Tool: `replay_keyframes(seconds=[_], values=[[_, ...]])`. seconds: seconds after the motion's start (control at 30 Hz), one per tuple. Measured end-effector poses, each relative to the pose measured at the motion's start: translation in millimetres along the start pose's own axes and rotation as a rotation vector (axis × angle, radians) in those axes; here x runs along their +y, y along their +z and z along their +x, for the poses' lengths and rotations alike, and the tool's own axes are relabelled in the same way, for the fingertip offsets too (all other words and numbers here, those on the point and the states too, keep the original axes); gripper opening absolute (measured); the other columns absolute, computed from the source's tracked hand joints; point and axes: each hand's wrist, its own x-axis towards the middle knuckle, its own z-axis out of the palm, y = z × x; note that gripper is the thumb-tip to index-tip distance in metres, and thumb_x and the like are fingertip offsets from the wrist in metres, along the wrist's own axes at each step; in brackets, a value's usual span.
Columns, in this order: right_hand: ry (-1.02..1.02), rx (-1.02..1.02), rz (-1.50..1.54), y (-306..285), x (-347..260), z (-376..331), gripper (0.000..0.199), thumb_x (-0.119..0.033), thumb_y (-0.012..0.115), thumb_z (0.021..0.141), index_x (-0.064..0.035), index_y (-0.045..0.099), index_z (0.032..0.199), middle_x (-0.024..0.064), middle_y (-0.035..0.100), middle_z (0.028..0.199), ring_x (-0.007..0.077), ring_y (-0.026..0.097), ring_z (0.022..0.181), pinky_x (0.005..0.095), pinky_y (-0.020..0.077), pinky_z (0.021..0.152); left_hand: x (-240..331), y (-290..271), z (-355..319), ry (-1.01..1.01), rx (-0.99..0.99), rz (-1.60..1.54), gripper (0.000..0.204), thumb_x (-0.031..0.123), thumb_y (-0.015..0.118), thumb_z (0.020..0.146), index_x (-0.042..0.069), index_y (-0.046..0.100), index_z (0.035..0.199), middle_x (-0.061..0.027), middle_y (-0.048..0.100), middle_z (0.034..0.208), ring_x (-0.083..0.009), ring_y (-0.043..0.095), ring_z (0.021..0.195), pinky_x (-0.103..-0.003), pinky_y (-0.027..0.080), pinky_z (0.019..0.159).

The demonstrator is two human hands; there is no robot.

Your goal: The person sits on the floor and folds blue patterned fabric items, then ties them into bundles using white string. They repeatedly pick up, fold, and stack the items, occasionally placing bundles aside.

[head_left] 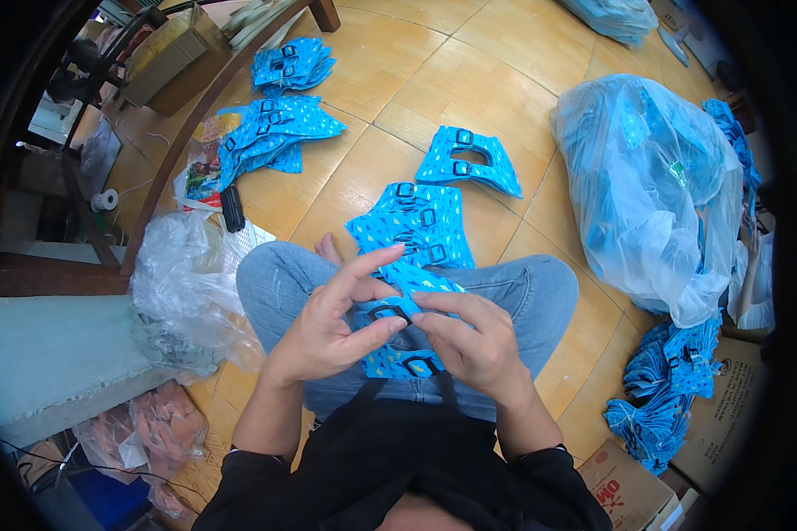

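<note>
Over my lap I hold a blue patterned fabric piece (385, 363) with black plastic buckles. My left hand (319, 336) grips its left side, thumb against an upper buckle (388, 311) and index finger raised. From the right, my right hand (474, 341) pinches the fabric beside that buckle, fingertips close to my left thumb. A second buckle (419, 365) shows lower on the piece. Just beyond my hands, a fanned stack of similar buckled pieces (425, 217) lies on the floor against my legs. Farther right is another such piece (469, 159) with an opening in its middle.
Stacks of the blue pieces (279, 133) lie at the far left, near a black object (232, 209). A large clear bag of blue pieces (646, 186) stands right, above bundles (651, 425) and cardboard boxes (726, 416). Crumpled clear plastic (186, 283) is at my left.
</note>
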Motion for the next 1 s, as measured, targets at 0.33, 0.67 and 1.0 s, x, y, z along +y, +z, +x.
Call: replay_keyframes(seconds=[0.33, 0.67, 1.0], values=[[-0.018, 0.022, -0.019, 1, 0, -1, 0.03, -0.003, 0.072, 0.066, -0.0082, 0.066, 0.095, 0.0079, 0.066, 0.1, 0.0235, 0.067, 0.08, 0.0332, 0.0535, 0.064, -3, 1, 0, 0.003, 0.038, -0.01, 0.071, 0.009, 0.07, 0.081, 0.003, 0.034, 0.142, -0.0073, 0.068, 0.09, -0.0129, 0.061, 0.094, -0.035, 0.024, 0.107], [0.125, 0.064, 0.168, 5, 1, -4, 0.03, -0.002, 0.073, 0.073, -0.0039, 0.061, 0.101, 0.014, 0.066, 0.103, 0.0271, 0.066, 0.088, 0.034, 0.0525, 0.073, -2, 2, 1, -0.068, 0.069, -0.039, 0.073, 0.01, 0.069, 0.079, 0.005, 0.032, 0.143, -0.0034, 0.068, 0.088, -0.0129, 0.061, 0.097, -0.051, -0.011, 0.111], [0.994, -0.046, 1.039, -19, 40, -25, 0.041, -0.017, 0.061, 0.093, 0.0015, 0.049, 0.129, 0.0043, 0.061, 0.11, 0.0088, 0.057, 0.101, 0.0272, 0.0474, 0.088, -16, 2, 9, 0.035, 0.371, -0.032, 0.069, 0.014, 0.068, 0.083, 0.005, 0.033, 0.142, -0.0087, 0.058, 0.119, -0.0195, 0.053, 0.113, -0.052, 0.005, 0.113]])
